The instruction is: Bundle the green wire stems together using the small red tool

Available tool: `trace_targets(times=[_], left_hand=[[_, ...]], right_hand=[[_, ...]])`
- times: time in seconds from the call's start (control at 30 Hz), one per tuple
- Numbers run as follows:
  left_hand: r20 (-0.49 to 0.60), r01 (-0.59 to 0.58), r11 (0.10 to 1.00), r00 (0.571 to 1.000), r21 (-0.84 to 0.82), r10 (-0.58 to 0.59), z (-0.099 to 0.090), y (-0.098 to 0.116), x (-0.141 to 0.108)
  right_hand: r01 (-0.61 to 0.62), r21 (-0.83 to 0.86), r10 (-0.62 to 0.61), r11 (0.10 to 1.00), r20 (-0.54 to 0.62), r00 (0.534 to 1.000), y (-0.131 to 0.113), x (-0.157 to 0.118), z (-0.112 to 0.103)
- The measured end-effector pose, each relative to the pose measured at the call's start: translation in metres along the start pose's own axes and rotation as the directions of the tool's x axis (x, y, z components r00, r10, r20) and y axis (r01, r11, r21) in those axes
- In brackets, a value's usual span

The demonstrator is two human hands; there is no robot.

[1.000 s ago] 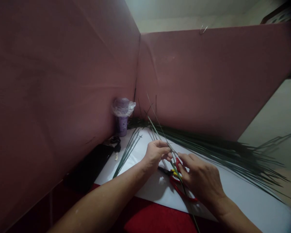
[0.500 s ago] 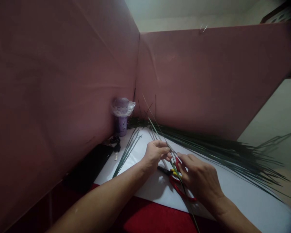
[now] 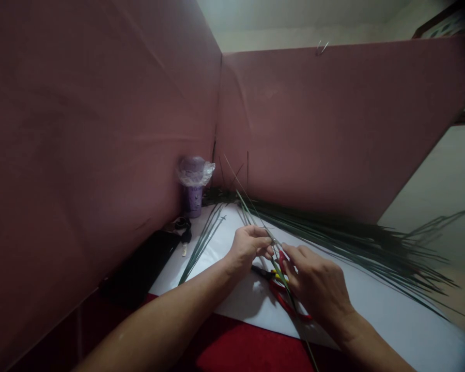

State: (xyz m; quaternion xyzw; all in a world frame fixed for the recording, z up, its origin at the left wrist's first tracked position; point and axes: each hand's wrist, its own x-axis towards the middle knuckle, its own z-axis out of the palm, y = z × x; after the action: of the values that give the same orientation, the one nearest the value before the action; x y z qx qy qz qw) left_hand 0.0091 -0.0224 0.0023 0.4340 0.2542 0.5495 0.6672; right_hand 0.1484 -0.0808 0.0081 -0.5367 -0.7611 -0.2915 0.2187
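Note:
My left hand (image 3: 251,243) is closed, pinching a long narrow green leaf strip (image 3: 245,202) between thumb and fingers over the white surface. My right hand (image 3: 315,276) is closed round a small red-handled tool (image 3: 282,262), its tip meeting the strip close to my left fingertips. What kind of tool this is stays mostly hidden by the fingers. The strip's lower part runs down past my right hand toward the front edge. Under both hands lie scissors (image 3: 281,297) with dark blades and red-and-yellow handles, partly covered by the strip and my right hand.
A large bundle of long green leaves (image 3: 333,227) stretches along the back. Several strips (image 3: 203,243) lie left of my hands. A purple tumbler (image 3: 195,199) with plastic wrap, a black cord (image 3: 184,230) and a dark flat object (image 3: 145,268) stand or lie by the left pink panel (image 3: 101,129).
The whole view has shifted very slightly. Both hands keep nearly the same pose, and the strip's upper tip leans a little further left.

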Motion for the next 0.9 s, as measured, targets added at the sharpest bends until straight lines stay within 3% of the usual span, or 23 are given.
trace_targets(times=[0.3, 0.9], left_hand=[[0.089, 0.003, 1.000, 0.996, 0.028, -0.006, -0.0020, -0.0036, 0.0003], [0.123, 0.048, 0.998, 0.991, 0.030, -0.051, 0.0012, -0.0066, -0.0029]], right_hand=[[-0.044, -0.014, 0.044, 0.999, 0.026, 0.999, -0.0013, 0.0017, -0.0015], [-0.035, 0.017, 0.035, 0.999, -0.019, 0.999, 0.0014, 0.0023, 0.0020]])
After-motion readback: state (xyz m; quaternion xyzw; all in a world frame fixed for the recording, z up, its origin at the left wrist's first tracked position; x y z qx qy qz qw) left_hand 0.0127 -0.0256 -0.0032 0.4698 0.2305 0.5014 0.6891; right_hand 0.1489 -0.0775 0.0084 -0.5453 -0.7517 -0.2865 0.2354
